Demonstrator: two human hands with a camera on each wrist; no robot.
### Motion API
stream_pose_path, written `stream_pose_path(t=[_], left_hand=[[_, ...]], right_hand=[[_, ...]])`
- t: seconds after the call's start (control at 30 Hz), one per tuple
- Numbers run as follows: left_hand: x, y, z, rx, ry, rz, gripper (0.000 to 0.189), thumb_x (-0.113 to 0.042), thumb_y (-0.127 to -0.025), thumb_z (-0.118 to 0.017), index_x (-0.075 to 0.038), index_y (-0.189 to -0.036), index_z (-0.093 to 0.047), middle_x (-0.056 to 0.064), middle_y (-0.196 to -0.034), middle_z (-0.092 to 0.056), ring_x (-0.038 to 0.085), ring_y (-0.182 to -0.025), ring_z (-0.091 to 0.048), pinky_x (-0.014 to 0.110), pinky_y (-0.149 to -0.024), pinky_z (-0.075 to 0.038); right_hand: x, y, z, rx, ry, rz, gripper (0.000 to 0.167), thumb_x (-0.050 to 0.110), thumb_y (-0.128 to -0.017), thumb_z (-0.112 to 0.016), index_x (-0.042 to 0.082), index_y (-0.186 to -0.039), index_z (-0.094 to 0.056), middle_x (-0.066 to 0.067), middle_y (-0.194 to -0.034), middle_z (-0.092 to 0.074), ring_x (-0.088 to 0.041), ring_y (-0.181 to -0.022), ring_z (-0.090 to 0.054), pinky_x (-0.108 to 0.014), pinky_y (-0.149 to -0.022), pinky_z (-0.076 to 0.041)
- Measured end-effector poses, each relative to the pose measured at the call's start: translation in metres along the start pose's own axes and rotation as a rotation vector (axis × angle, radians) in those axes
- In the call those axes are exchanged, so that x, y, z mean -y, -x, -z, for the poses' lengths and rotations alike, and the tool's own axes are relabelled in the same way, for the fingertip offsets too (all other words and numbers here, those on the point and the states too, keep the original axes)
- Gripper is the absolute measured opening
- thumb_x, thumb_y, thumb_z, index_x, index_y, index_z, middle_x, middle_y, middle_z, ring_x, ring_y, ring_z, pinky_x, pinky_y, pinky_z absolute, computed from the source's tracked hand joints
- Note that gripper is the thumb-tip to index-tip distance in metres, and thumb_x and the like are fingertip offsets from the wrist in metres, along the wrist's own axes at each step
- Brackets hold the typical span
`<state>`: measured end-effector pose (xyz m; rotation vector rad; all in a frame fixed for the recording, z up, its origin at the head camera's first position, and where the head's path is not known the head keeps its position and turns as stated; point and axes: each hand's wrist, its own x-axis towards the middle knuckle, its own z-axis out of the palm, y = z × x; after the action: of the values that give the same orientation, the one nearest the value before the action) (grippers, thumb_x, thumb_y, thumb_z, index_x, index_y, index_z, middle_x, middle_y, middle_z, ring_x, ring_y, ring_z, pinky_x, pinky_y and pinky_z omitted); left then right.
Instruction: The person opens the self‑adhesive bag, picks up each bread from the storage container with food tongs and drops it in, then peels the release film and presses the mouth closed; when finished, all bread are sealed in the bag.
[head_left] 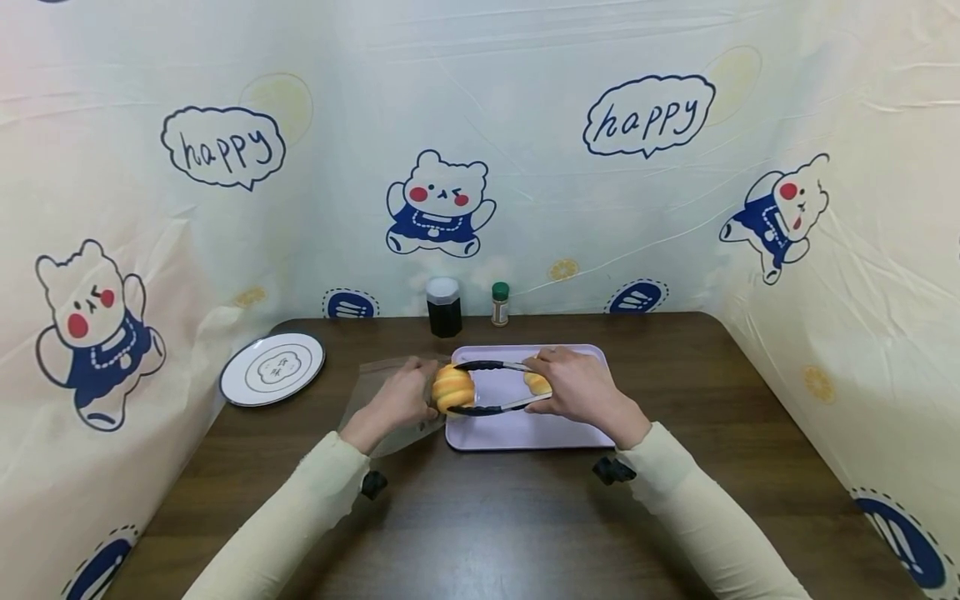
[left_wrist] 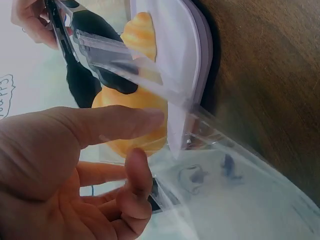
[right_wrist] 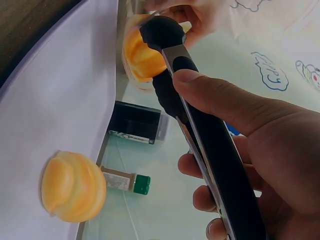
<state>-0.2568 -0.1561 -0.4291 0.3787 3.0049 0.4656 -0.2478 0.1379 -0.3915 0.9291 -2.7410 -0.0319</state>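
My right hand [head_left: 576, 390] grips black-and-silver tongs [right_wrist: 212, 145], their dark tips on either side of a striped, golden bread roll [head_left: 453, 389]. That roll is at the mouth of a clear plastic bag [left_wrist: 225, 195], partly behind its film in the left wrist view. At the bag's edge, my left hand [head_left: 401, 397] holds the film between thumb and curled fingers, close beside the roll. A second bread roll [right_wrist: 74, 186] lies on the pale lilac tray [head_left: 498, 387], below the right hand and partly covered by it in the head view.
A white plate [head_left: 243, 371] with a dark rim and printed drawing lies at the table's left. Behind the tray stand a dark jar [head_left: 444, 315] with a whitish lid and a small green-capped bottle [head_left: 500, 307]. A printed cloth [head_left: 525, 233] hangs around the wooden table [head_left: 495, 517].
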Motion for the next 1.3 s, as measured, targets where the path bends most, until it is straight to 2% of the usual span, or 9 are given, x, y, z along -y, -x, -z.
stream_pose_path(t=[0.23,0.37,0.53,0.77,0.97,1.03,1.3], left_hand=[[0.001,-0.002,-0.001,-0.007,0.0,-0.071,0.09,-0.015,-0.071,-0.089,0.004,-0.146,-0.043,0.023,-0.145,-0.049,0.037,-0.122,-0.058,0.052,-0.101,-0.051],[0.0,-0.004,-0.002,0.005,0.01,-0.079,0.092,-0.013,-0.069,-0.089,0.002,-0.147,-0.044,0.021,-0.147,-0.048,0.035,-0.123,-0.057,0.051,-0.103,-0.05],[-0.001,-0.005,-0.004,0.011,0.016,-0.061,0.095,-0.015,-0.07,-0.089,0.002,-0.149,-0.041,0.019,-0.15,-0.045,0.034,-0.122,-0.058,0.049,-0.105,-0.05],[-0.001,-0.006,-0.004,0.005,-0.001,-0.078,0.097,-0.015,-0.069,-0.089,0.004,-0.149,-0.039,0.02,-0.152,-0.043,0.037,-0.131,-0.052,0.051,-0.109,-0.046],[0.001,-0.004,-0.004,-0.01,-0.127,-0.062,0.092,-0.017,-0.074,-0.087,0.002,-0.15,-0.039,0.02,-0.154,-0.042,0.038,-0.125,-0.058,0.054,-0.095,-0.054],[0.001,-0.004,-0.004,-0.009,-0.142,-0.065,0.091,-0.017,-0.075,-0.086,0.002,-0.15,-0.039,0.021,-0.155,-0.041,0.039,-0.127,-0.057,0.055,-0.095,-0.054],[0.003,-0.006,-0.004,0.016,-0.089,-0.13,0.095,-0.02,-0.072,-0.087,0.002,-0.15,-0.038,0.021,-0.156,-0.04,0.038,-0.132,-0.053,0.057,-0.103,-0.049]], right_hand=[[-0.001,0.0,-0.003,0.0,-0.009,0.033,0.069,0.059,-0.073,-0.081,0.019,-0.128,-0.068,-0.001,-0.115,-0.072,-0.019,-0.098,-0.069,-0.034,-0.075,-0.06],[0.0,-0.001,-0.004,0.009,0.002,0.04,0.07,0.059,-0.074,-0.081,0.02,-0.129,-0.067,-0.001,-0.117,-0.072,-0.02,-0.1,-0.069,-0.035,-0.078,-0.06],[0.002,-0.002,-0.008,0.03,-0.021,-0.006,0.069,0.059,-0.074,-0.081,0.019,-0.128,-0.067,-0.002,-0.116,-0.071,-0.02,-0.097,-0.069,-0.035,-0.074,-0.059],[0.007,-0.004,-0.01,0.056,-0.066,-0.065,0.066,0.056,-0.074,-0.082,0.017,-0.126,-0.069,-0.004,-0.117,-0.071,-0.021,-0.1,-0.069,-0.038,-0.078,-0.06],[0.009,-0.005,-0.011,0.074,-0.048,-0.065,0.067,0.055,-0.074,-0.083,0.017,-0.126,-0.068,-0.004,-0.117,-0.071,-0.022,-0.1,-0.069,-0.038,-0.076,-0.06],[0.01,-0.004,-0.012,0.07,-0.04,-0.063,0.067,0.056,-0.073,-0.083,0.017,-0.126,-0.068,-0.004,-0.115,-0.071,-0.021,-0.098,-0.069,-0.037,-0.073,-0.059],[0.013,-0.005,-0.018,-0.014,0.034,0.009,0.068,0.058,-0.072,-0.083,0.016,-0.124,-0.069,-0.001,-0.103,-0.07,-0.016,-0.086,-0.066,-0.031,-0.06,-0.055]])
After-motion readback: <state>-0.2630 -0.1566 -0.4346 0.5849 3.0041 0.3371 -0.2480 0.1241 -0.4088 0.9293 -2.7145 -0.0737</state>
